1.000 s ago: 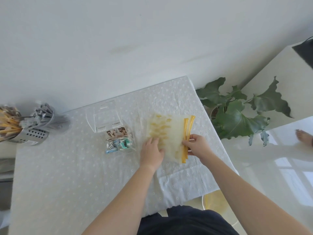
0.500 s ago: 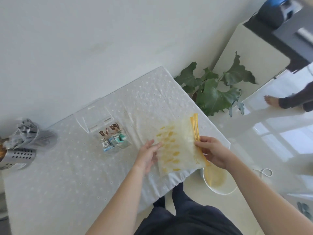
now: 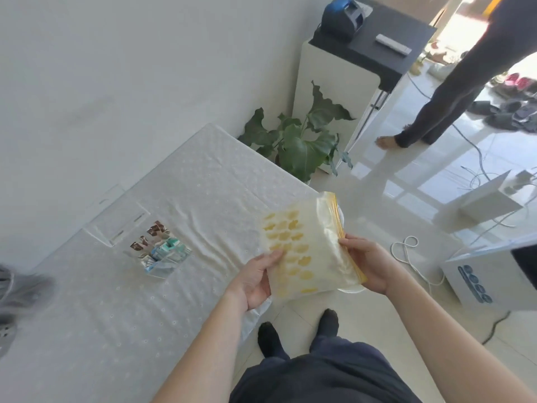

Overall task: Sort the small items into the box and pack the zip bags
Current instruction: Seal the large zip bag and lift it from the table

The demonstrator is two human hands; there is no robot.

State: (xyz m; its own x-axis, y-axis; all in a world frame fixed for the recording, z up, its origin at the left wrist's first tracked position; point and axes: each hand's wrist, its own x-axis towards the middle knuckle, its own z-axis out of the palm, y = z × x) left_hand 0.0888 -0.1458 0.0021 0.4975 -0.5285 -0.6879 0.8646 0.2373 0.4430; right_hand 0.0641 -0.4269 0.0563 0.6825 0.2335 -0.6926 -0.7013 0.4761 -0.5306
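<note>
A: Holding anything, those two hands?

B: Both are. The left hand (image 3: 255,279) grips the near left edge of the bags (image 3: 308,251), with its thumb on top and its fingers curled underneath. The right hand (image 3: 370,266) pinches the opposite edge at the yellow zip strips, with its thumb laid over them.

A: Where are the bags?

B: In the air, off the table (image 3: 101,330), just past its right edge and above the floor. They are tilted so the printed face looks up. They are clear plastic with rows of yellow shapes. The zip edge shows several strips, so there is more than one bag. How many, I cannot tell.

A: And the box?

B: The box (image 3: 158,273) is on the table, well to the left of the bags. It is clear, and its lid (image 3: 116,225) stands open towards the wall. Small items (image 3: 162,251) lie inside, brown packets at the far end and teal and blue ones nearer.

A: What else is around?

B: A grey holder (image 3: 17,292) sits at the table's left end, blurred. A plant (image 3: 302,146) stands on the floor beyond the table's far corner, beside a white cabinet (image 3: 325,82). Another person's leg (image 3: 441,106) stands past the cabinet. A white rim (image 3: 350,290) shows just under the bags' near corner, but I cannot tell what it belongs to.
</note>
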